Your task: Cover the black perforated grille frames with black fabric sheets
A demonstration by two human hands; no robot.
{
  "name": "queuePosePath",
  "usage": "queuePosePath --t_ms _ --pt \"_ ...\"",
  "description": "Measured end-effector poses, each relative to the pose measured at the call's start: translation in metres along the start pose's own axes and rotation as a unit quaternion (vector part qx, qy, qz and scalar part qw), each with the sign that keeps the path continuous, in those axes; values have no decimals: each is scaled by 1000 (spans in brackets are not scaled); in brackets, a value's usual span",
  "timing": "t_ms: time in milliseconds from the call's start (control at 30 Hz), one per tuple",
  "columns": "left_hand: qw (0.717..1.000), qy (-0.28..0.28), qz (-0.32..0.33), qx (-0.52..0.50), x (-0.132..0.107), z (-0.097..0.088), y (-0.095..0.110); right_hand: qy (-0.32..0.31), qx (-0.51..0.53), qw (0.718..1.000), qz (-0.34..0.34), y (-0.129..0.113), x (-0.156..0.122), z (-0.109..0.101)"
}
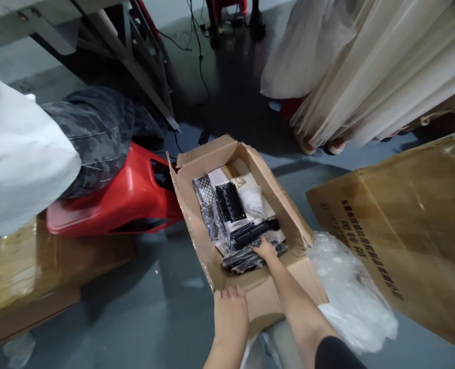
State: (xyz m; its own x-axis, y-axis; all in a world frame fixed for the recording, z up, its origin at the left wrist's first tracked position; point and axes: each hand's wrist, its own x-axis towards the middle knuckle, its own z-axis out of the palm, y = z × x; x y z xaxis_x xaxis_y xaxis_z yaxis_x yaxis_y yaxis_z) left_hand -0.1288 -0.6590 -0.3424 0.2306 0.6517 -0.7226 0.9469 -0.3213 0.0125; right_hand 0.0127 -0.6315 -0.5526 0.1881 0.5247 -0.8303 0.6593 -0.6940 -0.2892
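An open cardboard box [196,205] stands on the floor, filled with black perforated metal parts in clear plastic bags [219,205]. My right hand [264,250] reaches down into the box and closes on a bagged black part [250,256] at the near end. My left hand [229,307] rests on the near wall of the box, fingers curled over its top edge. White paper or foam lies under the parts at the far end.
A red plastic stool [127,200] lies beside the box on the left, with a person in white and camouflage clothing [58,143] seated there. A large flattened carton [412,225] and crumpled clear plastic [350,292] lie right. Draped fabric [366,66] hangs behind.
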Motion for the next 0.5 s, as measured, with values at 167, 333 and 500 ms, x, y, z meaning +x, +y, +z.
queuePosePath --t_ms 167,333,500 --pt "995 -45 -86 -29 11 -1 -3 -26 -10 996 -81 16 2 3" --pt "978 -48 -175 -106 28 13 -12 -5 52 987 -153 28 8 -6" --pt "955 51 -230 -180 43 51 -17 31 129 973 -187 48 3 -16"
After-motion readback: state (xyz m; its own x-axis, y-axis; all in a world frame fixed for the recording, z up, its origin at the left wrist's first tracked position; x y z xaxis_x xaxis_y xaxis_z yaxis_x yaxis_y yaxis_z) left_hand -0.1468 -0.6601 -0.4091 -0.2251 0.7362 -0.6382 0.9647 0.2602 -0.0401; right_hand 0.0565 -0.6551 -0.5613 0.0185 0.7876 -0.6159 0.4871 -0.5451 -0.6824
